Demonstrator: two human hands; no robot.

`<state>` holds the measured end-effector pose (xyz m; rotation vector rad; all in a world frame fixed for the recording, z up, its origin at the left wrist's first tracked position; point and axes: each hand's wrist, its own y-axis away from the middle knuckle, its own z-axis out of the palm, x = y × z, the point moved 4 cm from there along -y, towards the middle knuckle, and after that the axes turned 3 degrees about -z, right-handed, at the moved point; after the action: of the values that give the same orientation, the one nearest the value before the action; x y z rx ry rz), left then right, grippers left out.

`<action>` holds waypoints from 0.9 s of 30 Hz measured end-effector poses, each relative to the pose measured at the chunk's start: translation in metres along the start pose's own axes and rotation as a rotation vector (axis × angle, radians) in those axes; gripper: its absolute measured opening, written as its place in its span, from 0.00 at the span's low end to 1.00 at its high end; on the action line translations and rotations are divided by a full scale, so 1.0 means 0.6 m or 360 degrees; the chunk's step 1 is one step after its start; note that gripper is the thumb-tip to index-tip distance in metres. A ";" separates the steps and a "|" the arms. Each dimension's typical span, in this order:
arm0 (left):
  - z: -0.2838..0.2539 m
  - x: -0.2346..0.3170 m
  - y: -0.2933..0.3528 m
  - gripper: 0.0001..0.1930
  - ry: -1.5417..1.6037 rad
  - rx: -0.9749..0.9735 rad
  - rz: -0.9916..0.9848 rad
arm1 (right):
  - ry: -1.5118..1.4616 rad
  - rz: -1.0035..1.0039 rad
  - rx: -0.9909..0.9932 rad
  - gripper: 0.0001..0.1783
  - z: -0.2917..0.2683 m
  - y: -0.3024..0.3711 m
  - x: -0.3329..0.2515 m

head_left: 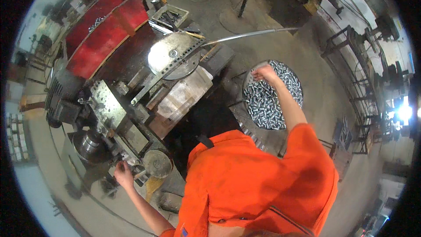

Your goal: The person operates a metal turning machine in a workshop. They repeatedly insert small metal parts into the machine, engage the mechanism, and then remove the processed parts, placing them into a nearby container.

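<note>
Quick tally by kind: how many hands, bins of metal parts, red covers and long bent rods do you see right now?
Hands: 2, left hand at the machine, right hand reaching into the bin
Bins of metal parts: 1
Red covers: 2
Long bent rods: 1
Total: 6

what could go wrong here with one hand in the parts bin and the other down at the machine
1. The left hand rests by the chuck and small wheel; it could be caught if these turn.
2. The right hand reaches far into the round bin of small metal cylinders, so attention is likely split.
3. The loose orange shirt hangs close to the machine and might snag.
</note>
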<state>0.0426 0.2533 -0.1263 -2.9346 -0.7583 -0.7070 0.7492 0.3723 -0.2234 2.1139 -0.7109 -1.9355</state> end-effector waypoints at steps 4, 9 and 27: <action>0.003 -0.014 -0.004 0.12 0.0094 0.0002 0.0016 | -0.0706 -0.0655 -0.0494 0.14 0.084 0.072 -0.116; -0.024 0.004 0.020 0.12 0.0359 -0.0172 0.0006 | 0.0009 -0.0767 -0.0744 0.16 0.278 0.103 -0.215; -0.223 -0.247 0.377 0.21 -0.0136 0.0295 -0.0899 | 0.1751 -0.2254 -0.1503 0.14 0.993 0.289 -0.409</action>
<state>-0.0238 -0.0319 -0.0521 -2.5987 -1.5949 -0.4921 0.1221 0.4422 -0.0066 2.3753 1.8132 -0.5083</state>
